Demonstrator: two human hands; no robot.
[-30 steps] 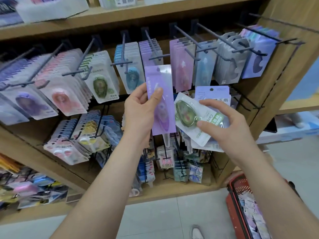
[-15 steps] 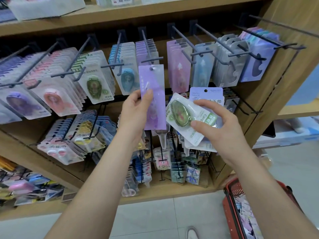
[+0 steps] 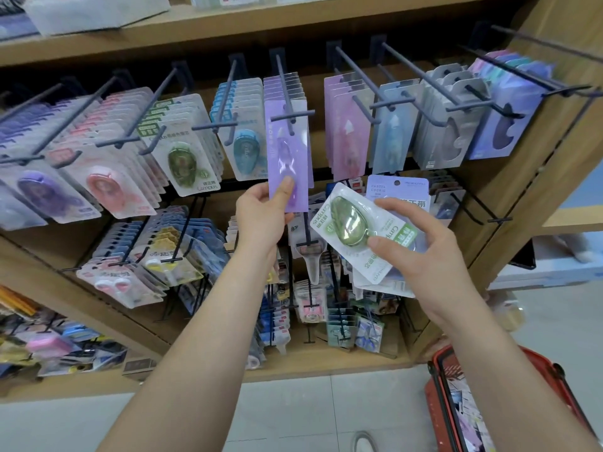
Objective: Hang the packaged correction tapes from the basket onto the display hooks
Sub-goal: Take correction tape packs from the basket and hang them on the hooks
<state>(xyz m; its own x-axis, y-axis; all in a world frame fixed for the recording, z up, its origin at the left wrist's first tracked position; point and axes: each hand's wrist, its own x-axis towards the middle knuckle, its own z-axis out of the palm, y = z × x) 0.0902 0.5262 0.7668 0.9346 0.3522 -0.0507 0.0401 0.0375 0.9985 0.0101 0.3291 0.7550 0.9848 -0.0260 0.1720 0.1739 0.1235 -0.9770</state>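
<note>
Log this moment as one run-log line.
left hand: pinches purple pack low, its top at hook | right hand: grips green pack, other packs behind | basket: lower right, packs inside

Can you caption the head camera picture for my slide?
Left hand holds a purple correction tape pack at a dark metal display hook; right hand grips a green correction tape pack.

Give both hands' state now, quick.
Left hand: pinches the purple pack by its lower end.
Right hand: grips the green pack, lilac pack stacked behind it.
</note>
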